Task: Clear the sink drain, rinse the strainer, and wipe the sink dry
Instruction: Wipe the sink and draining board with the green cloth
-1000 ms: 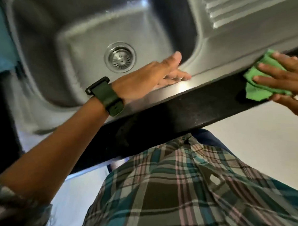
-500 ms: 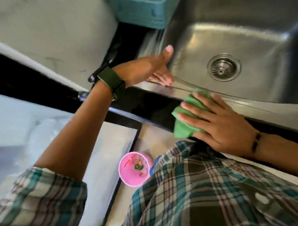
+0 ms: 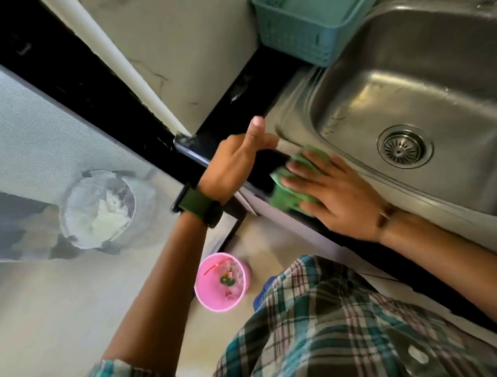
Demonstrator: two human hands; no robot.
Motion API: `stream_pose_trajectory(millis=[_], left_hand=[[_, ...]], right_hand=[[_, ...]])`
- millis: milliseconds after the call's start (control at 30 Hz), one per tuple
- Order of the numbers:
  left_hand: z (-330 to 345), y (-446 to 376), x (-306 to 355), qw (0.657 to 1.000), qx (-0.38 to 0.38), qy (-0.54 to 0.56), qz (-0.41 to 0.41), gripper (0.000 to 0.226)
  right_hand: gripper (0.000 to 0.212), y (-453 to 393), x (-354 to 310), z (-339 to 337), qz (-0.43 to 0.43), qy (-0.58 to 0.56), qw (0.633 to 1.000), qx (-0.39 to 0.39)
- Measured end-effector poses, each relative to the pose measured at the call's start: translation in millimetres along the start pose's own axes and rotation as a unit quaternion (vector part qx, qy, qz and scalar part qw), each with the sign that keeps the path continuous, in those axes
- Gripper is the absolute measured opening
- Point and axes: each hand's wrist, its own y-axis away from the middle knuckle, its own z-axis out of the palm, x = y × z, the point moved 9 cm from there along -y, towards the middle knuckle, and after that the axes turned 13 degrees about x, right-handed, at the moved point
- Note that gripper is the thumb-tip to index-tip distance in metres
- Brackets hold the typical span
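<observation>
Green cloth (image 3: 287, 196) on steel sink (image 3: 408, 96) front rim; strainer (image 3: 404, 146) seated in drain.

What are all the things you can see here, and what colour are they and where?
sink: one, silver steel, upper right.
drain strainer: one, silver, seated in the sink bottom.
cloth: one, green, on the sink's front edge under the right hand.
basket: one, teal plastic, at the top, beside the sink.
counter edge: one, black, left of and in front of the sink.
bin: one, pink, on the floor below, scraps inside.
watch: one, dark green strap, left wrist.
shirt: one, plaid teal and brown, bottom.
left hand: on the counter corner, thumb raised.
right hand: fingers flat, pressing the cloth.
</observation>
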Motion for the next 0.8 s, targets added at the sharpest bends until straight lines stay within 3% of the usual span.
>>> stream_pose_trajectory(millis=[133, 233, 400, 567, 667, 800], left_hand=[[5.2, 10.7, -6.0, 1.000, -0.021, 0.005, 0.006, 0.058], [14.4, 11.2, -0.3, 0.999, -0.029, 0.033, 0.014, 0.059], [57.4, 1.8, 24.7, 0.995, -0.068, 0.061, 0.043, 0.058], [121.0, -2.9, 64.1, 0.984, -0.148, 0.005, 0.100, 0.049], [159.5, 4.9, 85.5, 0.972, -0.204, 0.025, 0.117, 0.048], [217.6, 29.7, 100.8, 0.948, -0.289, 0.054, 0.125, 0.058]], right_hand=[[0.048, 112.2, 16.0, -21.7, 0.017, -0.001, 1.000, -0.020], [0.048, 135.4, 19.7, -27.7, 0.031, -0.001, 0.999, -0.027], [0.049, 50.2, 0.1, -17.8, 0.061, 0.027, 0.998, -0.002], [0.034, -18.0, 0.3, -8.7, 0.107, 0.029, 0.994, -0.002], [0.023, 18.9, 2.7, -33.7, 0.068, 0.005, 0.994, 0.089], [0.039, 144.5, 53.4, -56.4, 0.167, 0.027, 0.981, 0.099]])
